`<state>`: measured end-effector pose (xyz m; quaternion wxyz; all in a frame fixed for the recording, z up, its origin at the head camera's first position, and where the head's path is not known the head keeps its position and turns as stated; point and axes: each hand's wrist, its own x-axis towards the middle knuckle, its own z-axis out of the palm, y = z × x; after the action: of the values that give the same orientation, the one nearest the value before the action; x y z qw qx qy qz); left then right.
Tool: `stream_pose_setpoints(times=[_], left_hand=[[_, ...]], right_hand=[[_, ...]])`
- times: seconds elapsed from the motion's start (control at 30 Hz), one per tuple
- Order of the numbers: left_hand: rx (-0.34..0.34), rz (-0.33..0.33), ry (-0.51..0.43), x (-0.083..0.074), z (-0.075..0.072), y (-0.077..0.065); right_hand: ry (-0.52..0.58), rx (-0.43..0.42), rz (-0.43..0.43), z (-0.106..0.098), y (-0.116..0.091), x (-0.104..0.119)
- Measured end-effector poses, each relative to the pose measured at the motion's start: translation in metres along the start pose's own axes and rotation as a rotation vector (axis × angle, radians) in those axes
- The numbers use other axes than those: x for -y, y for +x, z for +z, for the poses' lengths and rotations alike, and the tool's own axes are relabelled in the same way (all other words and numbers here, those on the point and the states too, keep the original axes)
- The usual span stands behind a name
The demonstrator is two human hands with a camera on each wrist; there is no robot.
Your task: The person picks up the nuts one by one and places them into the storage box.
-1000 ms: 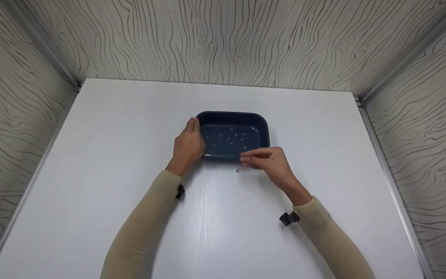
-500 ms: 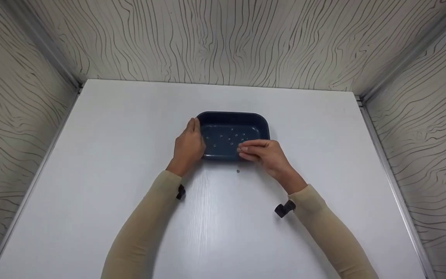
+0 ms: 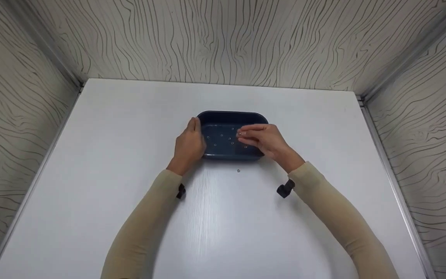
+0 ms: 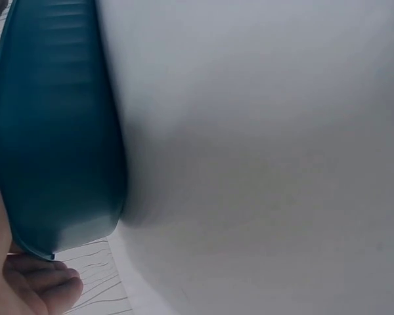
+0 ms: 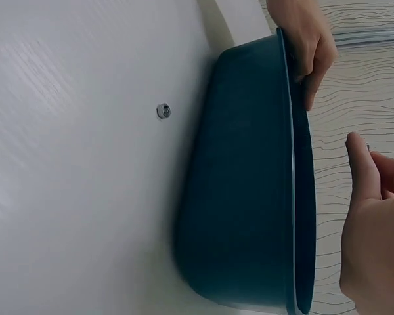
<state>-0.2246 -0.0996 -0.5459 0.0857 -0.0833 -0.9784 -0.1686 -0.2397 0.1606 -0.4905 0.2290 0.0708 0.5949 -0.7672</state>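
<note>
A dark blue rectangular bin (image 3: 230,157) stands on the white table, with several small metal nuts (image 3: 215,145) spread over its floor. My left hand (image 3: 189,144) grips its left end; in the left wrist view its fingers (image 4: 60,289) curl over the rim. Above the right part of the bin, my right hand (image 3: 265,140) pinches a small nut (image 3: 240,133) between thumb and fingertips, apart from the floor. That hand hides part of the bin and some nuts. One lock nut (image 5: 163,111) lies on the table just in front of the bin.
The white table (image 3: 130,112) reaches around the bin on all sides. Behind it rises a wall panel (image 3: 215,42) with a wood-grain pattern, and similar panels flank both sides. A black wrist mount (image 3: 285,189) sticks out from the right sleeve.
My right hand has moved forward, from the bin's front edge to above its inside, with the nut pinched. My left hand and the loose nut on the table have stayed put.
</note>
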Motion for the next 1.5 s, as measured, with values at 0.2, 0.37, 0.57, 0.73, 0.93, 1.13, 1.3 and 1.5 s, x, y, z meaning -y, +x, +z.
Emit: stream_pose_setpoints(times=[0.2,0.37,0.57,0.73,0.93,1.13,1.3,1.5], left_hand=[[-0.003,-0.002,-0.004,-0.001,0.000,0.001],[-0.011,0.010,-0.009,-0.002,0.002,0.002],[-0.016,0.010,-0.018,-0.002,0.002,0.001],[-0.031,0.010,-0.016,-0.003,0.003,0.000],[-0.039,0.016,0.006,-0.003,0.004,-0.001],[-0.040,0.014,0.009,-0.002,0.003,-0.002],[-0.038,0.011,-0.002,0.000,0.002,-0.001],[-0.027,0.000,-0.018,0.001,0.002,-0.001]], right_hand=[[-0.035,-0.006,-0.022,0.005,0.011,0.005],[-0.079,-0.037,-0.028,0.004,0.017,0.000],[-0.102,-0.094,-0.064,0.001,0.022,-0.005],[-0.104,-0.151,-0.120,-0.001,0.027,-0.006],[-0.068,-0.194,-0.144,-0.003,0.027,-0.004],[-0.128,-0.184,-0.132,-0.006,0.016,0.000],[-0.164,-0.090,-0.209,-0.008,0.000,0.001],[-0.380,0.006,-0.339,-0.010,-0.022,0.001]])
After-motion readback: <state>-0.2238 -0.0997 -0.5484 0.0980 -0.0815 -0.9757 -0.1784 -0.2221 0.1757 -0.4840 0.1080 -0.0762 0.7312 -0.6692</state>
